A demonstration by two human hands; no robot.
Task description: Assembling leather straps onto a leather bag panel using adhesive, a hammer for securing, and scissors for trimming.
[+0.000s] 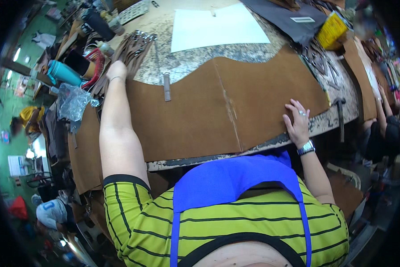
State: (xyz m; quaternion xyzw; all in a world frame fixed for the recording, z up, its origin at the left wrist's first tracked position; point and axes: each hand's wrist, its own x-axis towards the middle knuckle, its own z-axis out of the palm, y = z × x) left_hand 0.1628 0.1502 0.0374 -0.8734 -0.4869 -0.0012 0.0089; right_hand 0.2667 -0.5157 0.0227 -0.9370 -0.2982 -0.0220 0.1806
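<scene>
A large brown leather sheet with a wavy far edge lies across the worktable, marked by a pale crease down its middle. My right hand rests open on its near right edge, fingers apart. My left arm stretches over the sheet's left end, and my left hand is at a bundle of brown straps with metal buckles. Its fingers point away and are hidden, so whether it grips a strap does not show. One short strap with a buckle lies alone on the sheet near its far edge.
Behind the leather is a white sheet. A hammer lies at the table's right edge, near metal tools and a yellow packet. A teal bottle, red basket and clear plastic bag crowd the left. Other people work nearby.
</scene>
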